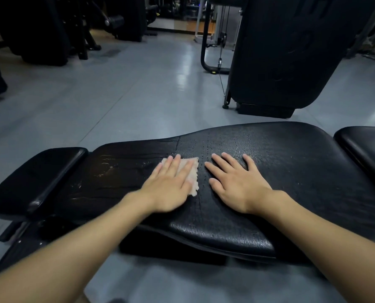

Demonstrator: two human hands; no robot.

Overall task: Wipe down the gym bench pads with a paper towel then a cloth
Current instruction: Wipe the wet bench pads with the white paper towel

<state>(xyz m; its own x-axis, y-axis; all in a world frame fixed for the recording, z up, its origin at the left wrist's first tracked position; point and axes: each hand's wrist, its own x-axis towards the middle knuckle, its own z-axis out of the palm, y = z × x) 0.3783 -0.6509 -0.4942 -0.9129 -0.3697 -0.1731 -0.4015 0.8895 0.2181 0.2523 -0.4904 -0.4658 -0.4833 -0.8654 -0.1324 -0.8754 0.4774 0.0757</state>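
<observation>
- Wiping stage, judged from the layout: the wipe is on the pad, under a flat hand.
- Grey smooth gym floor (116, 95) fills the upper half of the frame.
- Tall black upright padded machine back (291, 51), upper right, standing well apart from the bench. It has faint embossed marks, which are not readable.
- Long black cracked-vinyl bench pad (280, 171) spans the centre, with its long axis running left to right across the frame. Scuffed, worn patch left of centre; fine speckles centre and right, possibly moisture.
- Small black end pad (35, 178) at lower left, just beside the long pad's left end.
- Second black pad (365, 147) at the right edge, separated from the long pad by a gap.
- Right hand (236, 184): flat on the bare pad right of centre, fingers spread, holding nothing. Looks like bracing.
- Left hand (169, 184): fingers straight, palm down, pressing the wipe and not gripping it. Slightly blurred.
- Pale pinkish wipe with a zigzag edge (194, 184): mostly under the left hand at frame centre, its right edge showing. Looks more like cloth than paper; can't confirm.
- Key relation: the wipe sits between the hands under the left one, so strokes should run along the long axis, with the worn patch to its left.
- No readable brand, label or text.
</observation>
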